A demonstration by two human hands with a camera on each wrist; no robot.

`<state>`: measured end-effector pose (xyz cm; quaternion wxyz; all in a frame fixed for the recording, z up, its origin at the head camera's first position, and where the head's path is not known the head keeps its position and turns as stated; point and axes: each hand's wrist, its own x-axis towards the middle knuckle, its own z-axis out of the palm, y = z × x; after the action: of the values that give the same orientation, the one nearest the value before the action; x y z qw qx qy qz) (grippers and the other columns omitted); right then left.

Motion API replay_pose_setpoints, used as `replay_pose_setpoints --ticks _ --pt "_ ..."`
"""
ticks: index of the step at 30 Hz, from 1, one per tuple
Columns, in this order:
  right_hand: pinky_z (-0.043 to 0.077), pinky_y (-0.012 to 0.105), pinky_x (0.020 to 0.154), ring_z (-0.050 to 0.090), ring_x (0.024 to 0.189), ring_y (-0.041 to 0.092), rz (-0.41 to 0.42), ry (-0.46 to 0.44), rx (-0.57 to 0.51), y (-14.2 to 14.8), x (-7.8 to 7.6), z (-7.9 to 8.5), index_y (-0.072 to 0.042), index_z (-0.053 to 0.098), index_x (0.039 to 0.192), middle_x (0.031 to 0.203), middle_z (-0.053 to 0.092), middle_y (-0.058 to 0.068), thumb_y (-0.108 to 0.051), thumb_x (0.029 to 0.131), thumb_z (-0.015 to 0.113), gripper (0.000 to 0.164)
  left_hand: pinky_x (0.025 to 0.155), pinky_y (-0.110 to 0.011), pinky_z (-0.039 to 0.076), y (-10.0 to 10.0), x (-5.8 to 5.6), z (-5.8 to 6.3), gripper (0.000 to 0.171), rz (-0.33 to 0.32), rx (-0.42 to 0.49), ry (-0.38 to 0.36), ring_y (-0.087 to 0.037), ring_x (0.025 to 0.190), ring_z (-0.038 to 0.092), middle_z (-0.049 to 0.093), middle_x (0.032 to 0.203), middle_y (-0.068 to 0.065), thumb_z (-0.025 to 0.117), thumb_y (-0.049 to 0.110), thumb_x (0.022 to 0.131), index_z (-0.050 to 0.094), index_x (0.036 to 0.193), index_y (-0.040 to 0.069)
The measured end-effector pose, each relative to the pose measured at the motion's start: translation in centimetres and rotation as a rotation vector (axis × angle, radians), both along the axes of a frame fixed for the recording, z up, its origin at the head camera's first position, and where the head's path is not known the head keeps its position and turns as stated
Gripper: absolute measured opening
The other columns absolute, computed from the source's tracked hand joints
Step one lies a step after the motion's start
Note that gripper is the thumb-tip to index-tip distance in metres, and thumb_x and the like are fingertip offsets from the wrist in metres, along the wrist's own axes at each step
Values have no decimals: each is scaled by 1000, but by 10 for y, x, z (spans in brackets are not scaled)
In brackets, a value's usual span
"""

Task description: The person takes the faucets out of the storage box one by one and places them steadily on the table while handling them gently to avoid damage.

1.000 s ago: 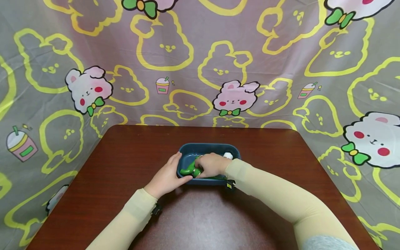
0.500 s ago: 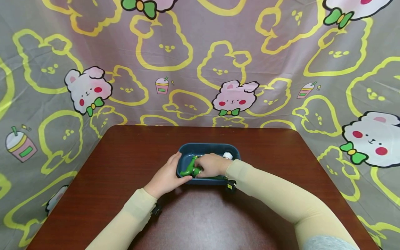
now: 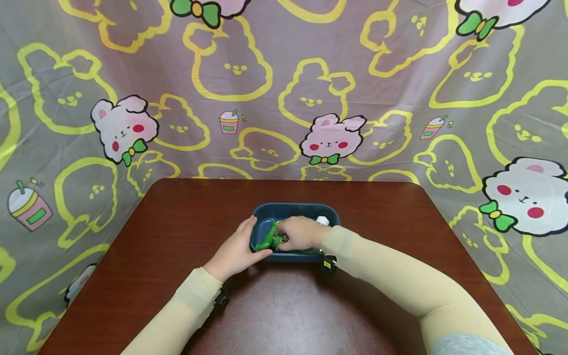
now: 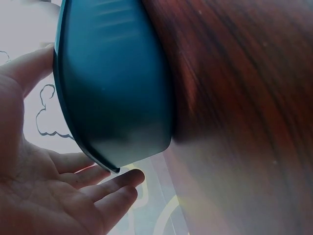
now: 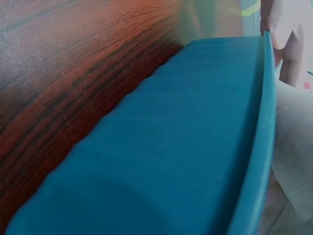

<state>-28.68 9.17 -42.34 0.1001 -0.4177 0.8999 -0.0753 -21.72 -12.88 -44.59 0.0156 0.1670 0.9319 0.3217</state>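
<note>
A dark blue oblong plastic basin [image 3: 296, 258] sits on the table in the head view. My left hand [image 3: 235, 249] rests against its left end, fingers nearly straight, thumb on the near rim. In the left wrist view, the left hand's fingers [image 4: 115, 188] reach past the basin corner. My right hand [image 3: 301, 233] reaches inside, fingers curled on a green object with a curved end [image 3: 267, 242]. A dark, shiny bit shows by the fingertips; its kind is unclear. A small white object [image 3: 322, 220] lies at the basin's right. The right wrist view shows mostly the basin's outer wall [image 5: 161, 127].
The reddish-brown wooden table [image 3: 195, 207] reaches out on every side of the basin. Behind and beside it hangs a grey curtain [image 3: 262, 59] with cartoon rabbits and yellow outlines. A small black device [image 3: 329, 264] is strapped at my right wrist.
The green object has turned a little within the basin under my right hand, and its upper part now points more upward. My left hand has stayed at the basin's left end.
</note>
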Motion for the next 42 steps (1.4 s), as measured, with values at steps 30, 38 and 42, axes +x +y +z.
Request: replay_pose_setpoints --ticks 30,38,42 --pt "51 23 69 56 74 7 -116 -22 -261 4 6 9 -8 69 116 90 65 -4 -26 94 73 29 113 -50 46 1 -1 -1 102 11 0 -7 -38 145 46 27 167 -23 81 43 89 26 161 -3" --pt "54 23 73 59 79 8 -158 -19 -318 14 9 22 -8 70 120 101 71 0 -25 93 76 33 112 -51 47 2 -1 0 102 22 -3 -21 -38 145 46 27 167 -23 81 43 89 25 161 -2" --pt "55 23 76 60 82 9 -174 -19 -359 20 11 28 -8 70 120 102 70 0 -25 93 77 33 112 -51 46 2 -1 0 103 25 -4 -23 -38 146 45 27 167 -22 81 43 88 25 161 -2"
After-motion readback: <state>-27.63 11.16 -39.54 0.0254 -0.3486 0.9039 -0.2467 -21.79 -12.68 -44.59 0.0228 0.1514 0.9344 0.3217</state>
